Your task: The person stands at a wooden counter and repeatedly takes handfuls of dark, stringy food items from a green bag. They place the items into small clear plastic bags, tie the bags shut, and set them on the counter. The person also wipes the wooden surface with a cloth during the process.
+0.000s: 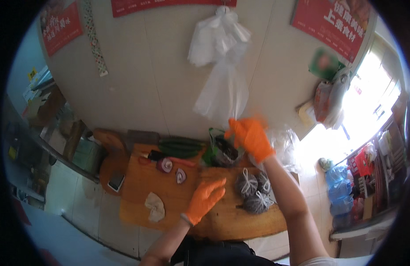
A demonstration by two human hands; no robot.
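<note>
My right hand (253, 138), in an orange glove, is raised at the lower end of the clear plastic bags (223, 89) hanging on the wall. Motion blurs its fingers, and I cannot tell whether they grip the film. Over the wooden table (221, 206), my left hand (206, 199), gloved the same way, holds nothing, its fingers apart. To its right sit several tied plastic bags (247, 184) with dark contents. Two cut pieces of red onion (165, 165) lie to its upper left, near a dark-bladed knife (155, 155). A crumpled pale cloth (155, 206) rests left of that hand.
Along the wall are cucumbers (181, 148) and an open bag (226, 154) with dark contents. A phone (116, 182) lies on a round wooden stool (107, 171) at the left. Large blue water bottles (340, 191) stand on the floor at the right. More bags (337, 98) hang by the bright doorway.
</note>
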